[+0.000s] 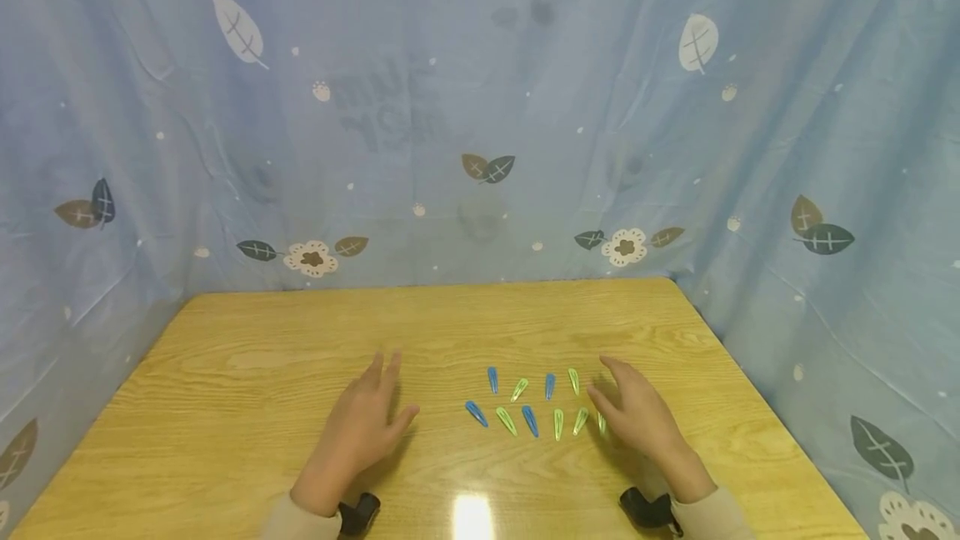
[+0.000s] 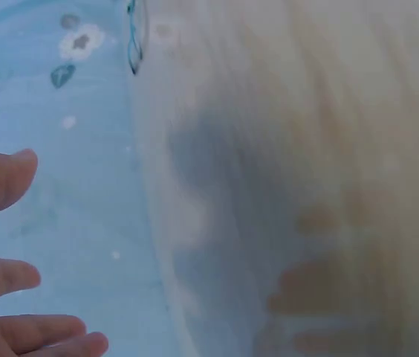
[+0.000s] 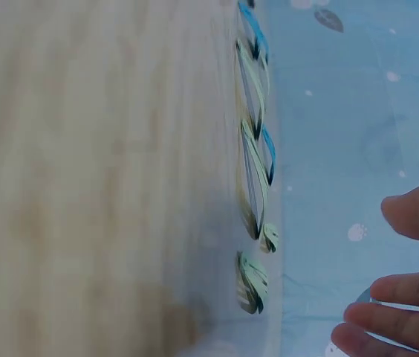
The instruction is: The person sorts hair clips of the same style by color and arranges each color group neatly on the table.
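Observation:
Several snap hair clips, some blue and some light green, lie in two loose rows on the wooden table (image 1: 247, 407). At the left end of the front row is a blue hair clip (image 1: 476, 413); a green hair clip (image 1: 558, 424) lies nearer the middle. My left hand (image 1: 365, 423) hovers left of the clips, fingers spread and holding nothing. To their right is my right hand (image 1: 641, 415), also with nothing in it, its thumb and fingers apart. Its thumb overlaps the rightmost green clip (image 1: 602, 422) in the head view. In the right wrist view, green clips (image 3: 252, 282) appear edge-on.
A blue curtain (image 1: 405, 123) with leaf and flower prints surrounds the table at the back and both sides. Dark wrist devices (image 1: 648, 510) sit below both hands. A bright light reflection shows on the table near the front.

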Action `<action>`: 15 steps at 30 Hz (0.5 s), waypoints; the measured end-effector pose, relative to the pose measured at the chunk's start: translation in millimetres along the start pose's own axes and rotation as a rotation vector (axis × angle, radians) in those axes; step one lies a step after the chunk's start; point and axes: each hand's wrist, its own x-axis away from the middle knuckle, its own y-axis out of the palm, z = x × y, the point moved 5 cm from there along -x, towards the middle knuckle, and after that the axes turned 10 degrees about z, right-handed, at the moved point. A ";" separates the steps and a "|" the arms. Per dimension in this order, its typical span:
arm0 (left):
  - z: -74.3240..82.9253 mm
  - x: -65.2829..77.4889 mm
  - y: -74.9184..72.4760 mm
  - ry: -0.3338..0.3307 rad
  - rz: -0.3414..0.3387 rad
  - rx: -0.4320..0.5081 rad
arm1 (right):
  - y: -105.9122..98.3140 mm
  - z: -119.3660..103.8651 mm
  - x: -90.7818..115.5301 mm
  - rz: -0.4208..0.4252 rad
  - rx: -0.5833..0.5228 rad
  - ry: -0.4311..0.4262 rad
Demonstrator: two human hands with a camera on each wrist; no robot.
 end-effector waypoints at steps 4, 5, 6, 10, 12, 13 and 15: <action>8.6 -0.2 6.8 -0.015 -0.034 0.094 | 0.1 2.3 6.2 -0.005 -0.042 0.013; 10.6 -0.1 8.6 -0.020 -0.041 0.118 | 0.1 2.7 7.8 -0.003 -0.048 0.008; 12.9 0.0 10.2 -0.025 -0.047 0.142 | -0.1 3.1 9.3 -0.001 -0.058 0.004; 23.9 -0.4 16.3 -0.021 -0.062 0.226 | -0.6 4.1 14.0 0.019 -0.099 0.010; 30.6 -1.2 19.3 -0.010 -0.069 0.269 | -0.8 4.5 15.6 0.028 -0.121 0.028; 34.1 -1.8 21.0 -0.002 -0.070 0.284 | -1.0 4.4 16.5 0.033 -0.126 0.035; 41.6 -2.9 24.0 0.015 -0.074 0.321 | -1.1 4.7 18.4 0.039 -0.135 0.051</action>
